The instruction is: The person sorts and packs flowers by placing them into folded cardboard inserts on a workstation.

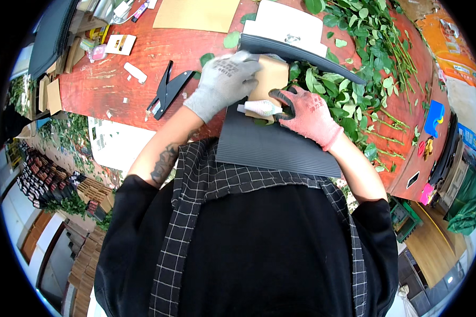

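My left hand (232,77), in a grey knit glove, is over the left edge of a brown cardboard piece (269,75). Motion blurs its fingers, and whether they grip the cardboard is unclear. My right hand (307,113) wears a red glove with dark fingertips. Its thumb and fingers close at the right end of a small white patterned wrap (261,107), which lies across the cardboard's near end. Under both is a black corrugated sheet (277,146) that overhangs the table edge. Leafy cut stems (337,87) lie just beyond my right hand.
A black stapler (168,91) lies left on the red table (103,87). A dark ridged strip (301,55) and white card (285,23) are ahead. More leafy stems (380,51) cover the right. A phone (413,179) and blue tape dispenser (434,119) sit far right.
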Demonstrator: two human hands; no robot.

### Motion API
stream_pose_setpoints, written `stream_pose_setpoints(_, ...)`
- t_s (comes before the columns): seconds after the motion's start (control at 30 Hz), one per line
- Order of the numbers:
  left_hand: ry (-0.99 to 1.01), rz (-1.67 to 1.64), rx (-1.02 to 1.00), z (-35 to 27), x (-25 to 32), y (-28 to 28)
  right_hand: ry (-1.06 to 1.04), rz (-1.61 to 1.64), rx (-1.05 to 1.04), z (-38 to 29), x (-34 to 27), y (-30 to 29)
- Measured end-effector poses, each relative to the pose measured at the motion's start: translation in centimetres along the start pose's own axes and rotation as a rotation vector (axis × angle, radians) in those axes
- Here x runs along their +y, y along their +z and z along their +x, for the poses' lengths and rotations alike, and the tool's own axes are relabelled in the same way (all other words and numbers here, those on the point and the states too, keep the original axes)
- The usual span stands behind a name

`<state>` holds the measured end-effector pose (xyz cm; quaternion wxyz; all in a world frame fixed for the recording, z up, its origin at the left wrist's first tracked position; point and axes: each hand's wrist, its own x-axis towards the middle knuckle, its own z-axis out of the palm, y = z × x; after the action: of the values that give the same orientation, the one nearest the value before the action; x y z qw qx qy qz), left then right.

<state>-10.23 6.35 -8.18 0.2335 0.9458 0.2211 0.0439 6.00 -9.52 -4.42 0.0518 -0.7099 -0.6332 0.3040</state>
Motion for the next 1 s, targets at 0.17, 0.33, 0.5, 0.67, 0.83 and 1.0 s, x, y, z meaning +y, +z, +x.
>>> stream_pose_setpoints(0.17,0.411,0.238,0.025,1.7,-0.2,-0.2,-0.018,-0.032,0.011,-0.2,-0.3,-0.2)
stream_pose_setpoints(0.33,0.646,0.089,-0.072,2.2,-1.4,0.9,-0.044,-0.096,-0.073,0.0,-0.1,-0.3)
stream_pose_setpoints(0.5,0.508,0.022,-0.232,2.8,-0.2,0.2,-0.135,-0.109,-0.092,-0.5,0.3,0.0)
stream_pose_setpoints(0.67,0.555,0.147,-0.213,3.3,-0.1,0.3,-0.201,-0.18,-0.126,-0.7,-0.1,-0.3)
stream_pose_setpoints(0.83,0.523,0.14,-0.282,3.6,0.5,-0.1,-0.242,-0.13,-0.094,-0.5,-0.3,0.0)
stream_pose_setpoints(1.0,0.542,0.134,-0.26,3.4,0.2,-0.1,-0.284,-0.071,-0.083,0.2,0.1,0.4)
